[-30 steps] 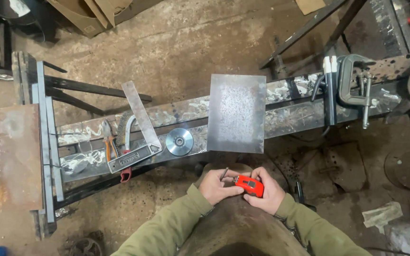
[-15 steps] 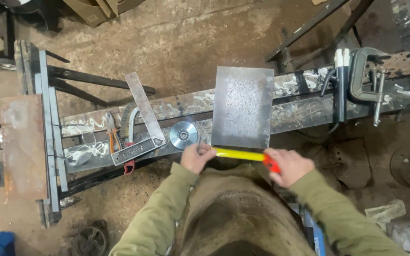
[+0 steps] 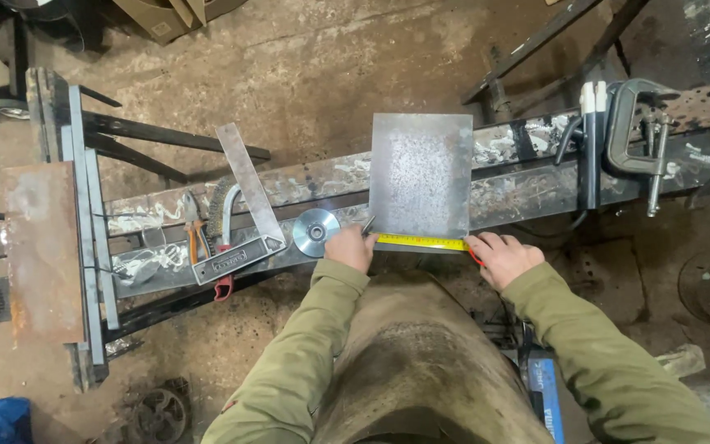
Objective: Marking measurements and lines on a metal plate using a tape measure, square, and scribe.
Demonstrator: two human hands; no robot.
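The red tape case is almost wholly hidden under the right hand, curled round it at 4 o'clock from the steel plate. The left hand pinches the end of the yellow tape at 8 o'clock, along with a thin marker, its tip hard to make out. Half a second ago the tape sat lower; now it lies along the plate's near edge on the surface.

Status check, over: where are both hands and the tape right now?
Left hand pins yellow tape at steel plate's near-left corner, scriber-like tool in fingers. Right hand holds tape at right corner. Grinding disc beside left hand, not blocking.
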